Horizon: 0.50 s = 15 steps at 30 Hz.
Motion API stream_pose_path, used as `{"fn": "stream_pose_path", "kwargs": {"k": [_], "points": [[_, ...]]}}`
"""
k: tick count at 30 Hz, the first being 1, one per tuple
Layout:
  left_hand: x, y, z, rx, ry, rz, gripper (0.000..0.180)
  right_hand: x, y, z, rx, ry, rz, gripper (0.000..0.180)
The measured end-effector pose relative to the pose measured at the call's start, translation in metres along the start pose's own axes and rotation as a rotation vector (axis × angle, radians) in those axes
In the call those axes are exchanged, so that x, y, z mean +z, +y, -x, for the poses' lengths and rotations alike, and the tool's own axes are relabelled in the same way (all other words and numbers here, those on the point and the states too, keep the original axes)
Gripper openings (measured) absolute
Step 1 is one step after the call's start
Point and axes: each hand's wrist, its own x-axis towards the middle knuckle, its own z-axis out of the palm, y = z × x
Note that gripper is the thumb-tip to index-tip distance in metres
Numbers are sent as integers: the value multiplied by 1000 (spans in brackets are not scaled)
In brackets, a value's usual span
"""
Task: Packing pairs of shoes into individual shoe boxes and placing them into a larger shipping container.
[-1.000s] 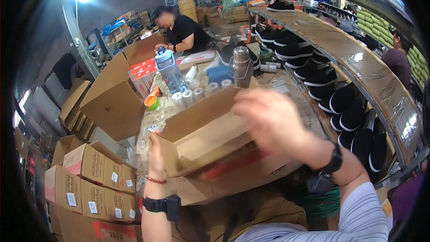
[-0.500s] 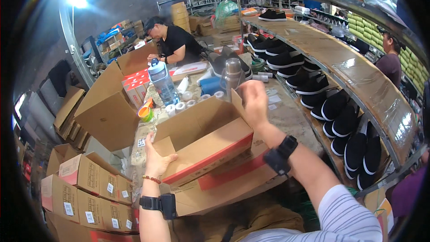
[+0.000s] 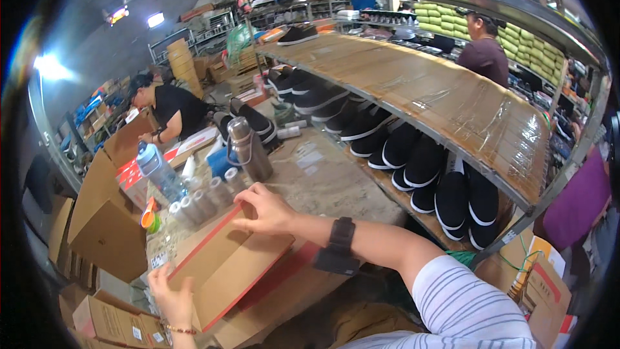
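An open cardboard box [image 3: 242, 264] with red edges lies tilted before me, its bare brown inside showing. At its far right end, my right hand [image 3: 266, 211] is closed on the rim, thumb inside and fingers over the edge. My left hand [image 3: 171, 296] straddles the left end, its thumb and fingers on either side of the cardboard. Beneath this box is another piece of brown and red cardboard [image 3: 284, 307], partly hidden. Just beyond the box stand several white rolls [image 3: 200, 203] and a steel flask [image 3: 250, 152].
A blue water bottle [image 3: 158, 173] and an orange and green tape dispenser [image 3: 150, 216] stand left. A large open carton [image 3: 106, 236] is beyond them. On the right, a metal rack [image 3: 413, 90] holds black shoes [image 3: 423, 168]. A co-worker [image 3: 174, 106] works at the table's far end.
The view has swung right. The box's red-edged flaps now stand up, and its interior is turned toward me. My right hand has come down from the raised corner onto the rim.
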Motion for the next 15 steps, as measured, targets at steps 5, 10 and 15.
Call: {"fn": "stream_pose_path", "kwargs": {"k": [5, 10, 15], "points": [[-7, 25, -9, -85, -265, -81, 45, -43, 85, 7, 77, 109, 5, 36], [53, 31, 22, 82, -194, -392, 60, -179, 171, 42, 584, 451, 857, 35], [50, 44, 22, 80, -242, -261, 60, -259, 233, 121, 982, 407, 1025, 79]]}}
